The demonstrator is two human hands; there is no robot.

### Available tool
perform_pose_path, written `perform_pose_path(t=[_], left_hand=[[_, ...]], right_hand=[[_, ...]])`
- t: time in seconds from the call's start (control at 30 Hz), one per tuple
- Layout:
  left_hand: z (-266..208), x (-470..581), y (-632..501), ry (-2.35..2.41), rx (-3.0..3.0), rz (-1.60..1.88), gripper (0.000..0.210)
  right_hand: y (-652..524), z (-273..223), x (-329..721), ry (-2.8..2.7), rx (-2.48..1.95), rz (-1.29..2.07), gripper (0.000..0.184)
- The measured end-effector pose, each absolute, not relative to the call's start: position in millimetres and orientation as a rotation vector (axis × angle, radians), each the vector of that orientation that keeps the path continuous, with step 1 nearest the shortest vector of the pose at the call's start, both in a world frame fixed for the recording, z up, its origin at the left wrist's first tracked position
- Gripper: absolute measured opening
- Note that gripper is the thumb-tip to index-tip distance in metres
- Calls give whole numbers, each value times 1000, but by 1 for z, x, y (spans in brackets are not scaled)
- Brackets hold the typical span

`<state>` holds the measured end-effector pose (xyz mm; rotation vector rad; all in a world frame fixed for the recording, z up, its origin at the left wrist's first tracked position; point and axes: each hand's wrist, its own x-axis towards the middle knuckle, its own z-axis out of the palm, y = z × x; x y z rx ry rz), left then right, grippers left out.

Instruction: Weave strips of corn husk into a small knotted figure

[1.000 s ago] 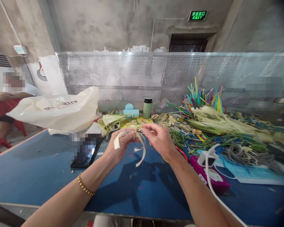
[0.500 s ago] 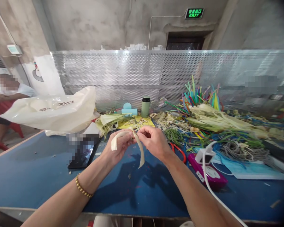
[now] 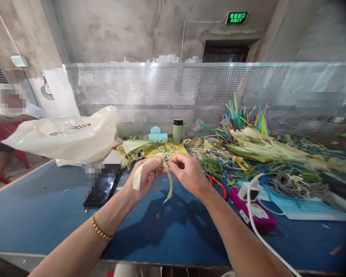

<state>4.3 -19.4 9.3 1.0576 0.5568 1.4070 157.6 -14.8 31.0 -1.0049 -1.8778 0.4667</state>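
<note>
Above the blue table, my left hand (image 3: 150, 175) is closed in a pinch on a pale corn husk strip (image 3: 137, 177). One flat end of the husk drapes over the back of that hand. Another narrow, curled length hangs down between my hands. My right hand (image 3: 188, 172) is closed too, thumb and fingertips pressed together at the husk beside the left fingertips. What exactly lies between the right fingertips is too small to make out. Beyond my hands is a yellow sheet (image 3: 178, 149) strewn with husk scraps.
Left are a dark phone (image 3: 102, 188) and a large cream plastic bag (image 3: 63, 134). A green flask (image 3: 177, 131) stands behind. At right lie corn husks (image 3: 256, 144), green cord (image 3: 212, 166), red-handled scissors (image 3: 220, 187), and a purple power strip (image 3: 256, 213) with a white cable. A person sits far left.
The husk's hanging end has swung slightly left, and the part over my left hand has slid a little lower. Both hands remain pinched close together in nearly the same place.
</note>
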Motion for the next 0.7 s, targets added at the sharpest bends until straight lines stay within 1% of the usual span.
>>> perform_pose_path(t=[0.1,0.17,0.2,0.27,0.33,0.4,0.53,0.7], left_hand=[[10,4,-20,585,1091,1400,13],[10,5,-21,598,1114,1364,14],[10,5,-22,601,1125,1334,15],[9,7,-24,602,1145,1276,16],[9,8,-26,596,1145,1231,16],[10,9,-28,589,1142,1200,17],[11,10,-29,610,1171,1192,19],[9,10,-28,662,1159,1204,20]], right_hand=[[-10,32,163,-1865,-1016,376,24],[-8,32,167,-1828,-1002,412,28],[-7,32,168,-1829,-984,489,30],[-8,32,168,-1832,-924,757,31],[-10,32,166,-1758,-866,1024,26],[-12,32,163,-1629,-833,1145,23],[-14,33,158,-1492,-820,1155,29],[-13,23,150,-1380,-858,1221,28]])
